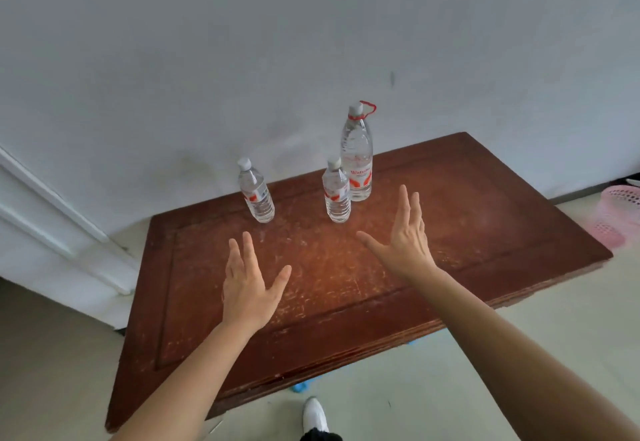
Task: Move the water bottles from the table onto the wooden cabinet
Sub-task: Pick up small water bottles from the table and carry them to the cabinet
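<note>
Hovering splayed and empty, the left hand (247,281) should wrap the left small bottle (257,196) mid-body, the right hand (405,243) the centre small bottle (336,196), avoiding the tall bottle (356,156) behind.

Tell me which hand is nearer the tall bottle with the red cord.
Right. The right hand is open in front of the tall bottle, slightly to its right; the left hand is farther off to its front-left, facing the lone small bottle.

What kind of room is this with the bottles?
Probably a plain room in a home: a worn wooden surface stands beside a bare white wall, with a pink plastic basket on the pale floor.
</note>
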